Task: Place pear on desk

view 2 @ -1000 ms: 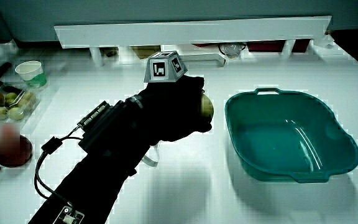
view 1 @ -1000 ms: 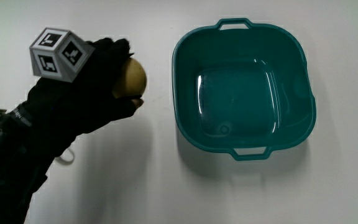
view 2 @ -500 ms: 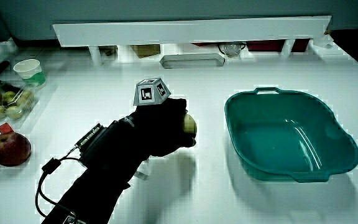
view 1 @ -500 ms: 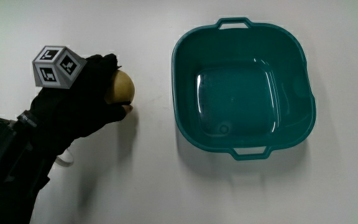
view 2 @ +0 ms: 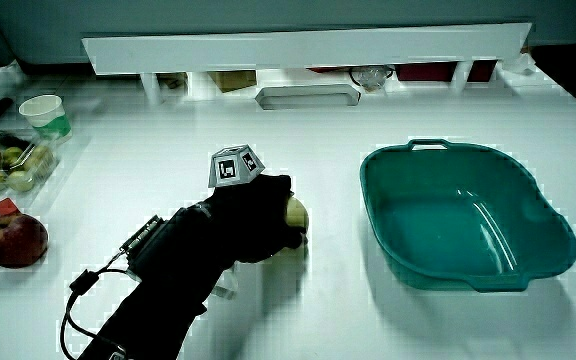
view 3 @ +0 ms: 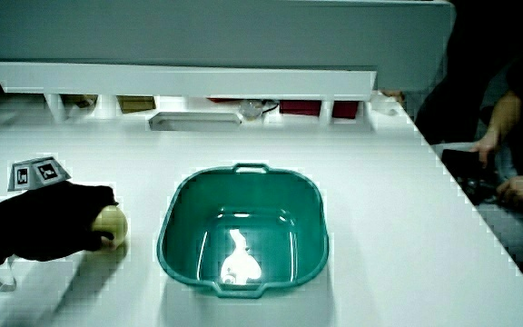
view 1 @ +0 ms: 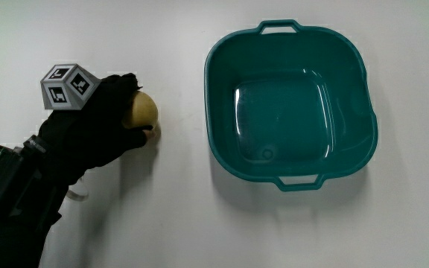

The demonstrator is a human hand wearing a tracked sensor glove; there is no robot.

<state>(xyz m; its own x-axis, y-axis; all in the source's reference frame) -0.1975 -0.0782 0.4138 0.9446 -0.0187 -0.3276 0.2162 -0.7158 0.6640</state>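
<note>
A yellow-green pear (view 1: 141, 110) (view 2: 295, 213) (view 3: 111, 223) lies low on the white desk (view 1: 177, 223) beside the teal basin (view 1: 217, 141) (view 2: 378, 240) (view 3: 172, 259). The gloved hand (view 1: 99, 126) (view 2: 248, 215) (view 3: 53, 222) wraps the pear, with its fingers curled over and around it. The patterned cube (view 1: 67, 85) sits on the hand's back. The pear appears to touch the desk, though the contact is partly hidden by the fingers. The basin holds nothing.
In a side view, a red apple (view 2: 10, 241), a tray of fruit (view 2: 3, 160) and a paper cup (view 2: 50, 115) stand at the table's edge beside the forearm. A low white partition (view 2: 308, 45) (view 3: 180, 77) runs along the table, with a flat tray (view 2: 306, 96) before it.
The hand has come down with the pear and drawn a little away from the basin, toward the person. The pear now sits low at the desk surface.
</note>
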